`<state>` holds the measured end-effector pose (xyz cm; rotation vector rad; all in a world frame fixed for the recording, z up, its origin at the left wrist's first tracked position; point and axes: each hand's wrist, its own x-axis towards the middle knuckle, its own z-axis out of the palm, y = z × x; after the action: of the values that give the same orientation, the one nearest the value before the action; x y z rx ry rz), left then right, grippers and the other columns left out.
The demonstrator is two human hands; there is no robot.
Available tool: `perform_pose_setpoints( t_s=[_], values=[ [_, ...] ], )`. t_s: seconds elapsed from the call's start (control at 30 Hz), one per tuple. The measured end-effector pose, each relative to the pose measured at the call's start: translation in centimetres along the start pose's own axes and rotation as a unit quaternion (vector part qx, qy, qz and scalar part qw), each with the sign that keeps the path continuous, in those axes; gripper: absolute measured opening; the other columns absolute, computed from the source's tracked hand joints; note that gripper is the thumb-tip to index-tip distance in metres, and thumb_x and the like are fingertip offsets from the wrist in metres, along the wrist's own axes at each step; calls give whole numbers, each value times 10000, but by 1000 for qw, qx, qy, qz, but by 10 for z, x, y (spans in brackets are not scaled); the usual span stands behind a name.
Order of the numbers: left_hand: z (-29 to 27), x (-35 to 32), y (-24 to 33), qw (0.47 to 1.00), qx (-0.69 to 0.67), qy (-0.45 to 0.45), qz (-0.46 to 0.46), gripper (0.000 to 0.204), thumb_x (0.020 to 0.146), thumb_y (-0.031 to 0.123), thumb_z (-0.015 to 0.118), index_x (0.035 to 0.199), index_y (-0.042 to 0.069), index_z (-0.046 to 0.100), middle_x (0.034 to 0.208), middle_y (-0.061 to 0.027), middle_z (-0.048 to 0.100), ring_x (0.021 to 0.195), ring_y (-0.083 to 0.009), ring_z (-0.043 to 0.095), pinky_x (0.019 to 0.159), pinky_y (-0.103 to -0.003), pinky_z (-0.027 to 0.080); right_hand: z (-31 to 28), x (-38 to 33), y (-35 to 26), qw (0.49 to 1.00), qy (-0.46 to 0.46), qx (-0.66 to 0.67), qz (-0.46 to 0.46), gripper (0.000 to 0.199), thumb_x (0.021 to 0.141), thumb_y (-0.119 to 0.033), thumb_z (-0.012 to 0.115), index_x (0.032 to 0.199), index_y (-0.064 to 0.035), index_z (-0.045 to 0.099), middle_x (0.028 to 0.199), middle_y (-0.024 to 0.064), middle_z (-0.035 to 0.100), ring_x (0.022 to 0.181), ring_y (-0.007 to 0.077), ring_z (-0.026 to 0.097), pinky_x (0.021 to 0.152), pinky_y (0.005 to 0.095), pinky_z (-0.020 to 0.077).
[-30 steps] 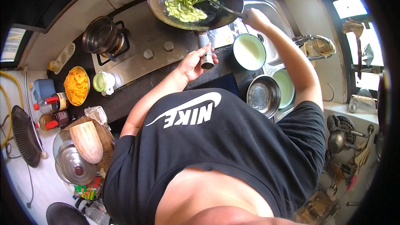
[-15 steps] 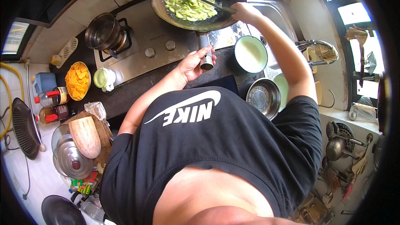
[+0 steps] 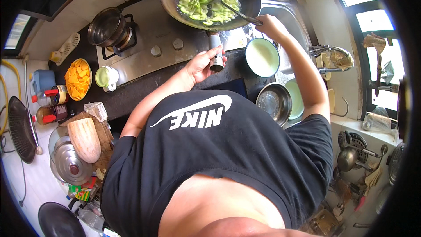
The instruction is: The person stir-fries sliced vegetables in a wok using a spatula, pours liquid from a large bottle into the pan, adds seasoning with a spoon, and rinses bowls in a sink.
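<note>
Closest in, a wooden chopping board (image 3: 85,138) and a steel lid (image 3: 70,164) lie at eight o'clock on the white counter (image 3: 33,184). At nine o'clock a bowl of orange chunks (image 3: 77,79) sits on the dark worktop (image 3: 136,92). The left hand (image 3: 202,63) has its fingers curled around the wok's handle (image 3: 215,55). The right hand (image 3: 271,25), at one o'clock, grips a spatula (image 3: 230,9) tight. Farthest, at twelve, the wok (image 3: 209,0) of green slices sits on the steel hob (image 3: 153,46).
</note>
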<state>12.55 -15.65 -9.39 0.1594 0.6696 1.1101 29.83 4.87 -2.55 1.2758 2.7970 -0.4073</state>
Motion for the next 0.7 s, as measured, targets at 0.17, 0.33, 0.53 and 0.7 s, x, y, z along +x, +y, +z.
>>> perform_pose_setpoints(
  t_s=[0.17, 0.33, 0.53, 0.7],
  values=[
    [0, -2, -2, 1000, 8, 11, 2, 293, 812, 296, 528, 936, 31, 509, 770, -55, 555, 678, -145, 555, 602, -259, 475, 12, 43, -1, 999, 23, 32, -26, 269, 647, -201, 580, 874, -61, 609, 784, 142, 604, 720, 282, 584, 672, 341, 456],
    [0, -3, -2, 1000, 5, 8, 6, 298, 803, 306, 539, 932, 39, 514, 760, -50, 558, 670, -144, 558, 591, -264, 475, 18, 61, -29, 998, 18, 56, -27, 275, 673, -189, 579, 878, -5, 583, 761, 161, 588, 680, 238, 571, 642, 331, 442],
    [0, -2, -3, 1000, 7, 8, 4, 310, 798, 315, 544, 932, 37, 514, 755, -51, 558, 665, -150, 558, 580, -264, 477, -37, 29, -7, 996, -59, -36, -48, 270, 615, -170, 599, 851, -38, 613, 683, 147, 578, 633, 226, 570, 617, 320, 458],
    [-1, -2, -2, 1000, -3, 18, 11, 312, 800, 308, 542, 933, 28, 511, 758, -56, 558, 663, -153, 560, 573, -263, 481, -110, -18, 6, 988, -73, -114, -76, 274, 589, -141, 621, 827, -6, 615, 630, 149, 566, 539, 213, 539, 569, 310, 453]
  ],
)
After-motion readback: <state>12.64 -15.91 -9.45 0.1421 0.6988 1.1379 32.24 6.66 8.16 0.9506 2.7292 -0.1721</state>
